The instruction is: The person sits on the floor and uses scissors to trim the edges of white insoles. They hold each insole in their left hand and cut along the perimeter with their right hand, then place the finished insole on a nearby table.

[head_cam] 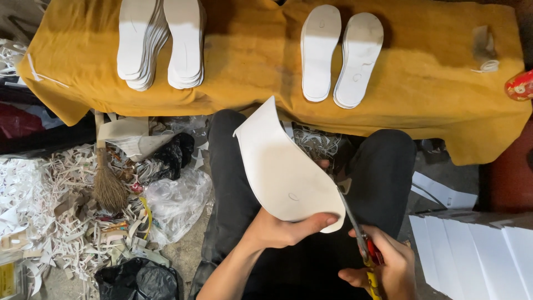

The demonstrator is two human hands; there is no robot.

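- A mustard-yellow cloth (261, 89) covered the table across the top of the view and hung over its near edge.
- Four stacks of white insoles lay on it: two tall stacks (160, 41) at the left, two lower ones (341, 55) at the centre right, toes pointing away from the person.
- A heap of white paper trimmings (39, 211) covered the floor at the left, with a small hand broom (107, 186), a clear plastic bag (177, 203) and a black bag (139, 280) among them.
- A stack of white sheets (477, 250) stood at the lower right.
- The person sat in black trousers (233, 183), knees near the table's edge.
- A white insole (283, 166), curled at its far end, was held above the lap.
- The left hand (280, 229) gripped its near end, thumb pressed along the edge.
- The right hand (386, 266) was closed through the handles of scissors (355, 228) with red and yellow grips; their blades met the insole's right edge.
- A roll of tape (484, 47) sat at the table's far right.
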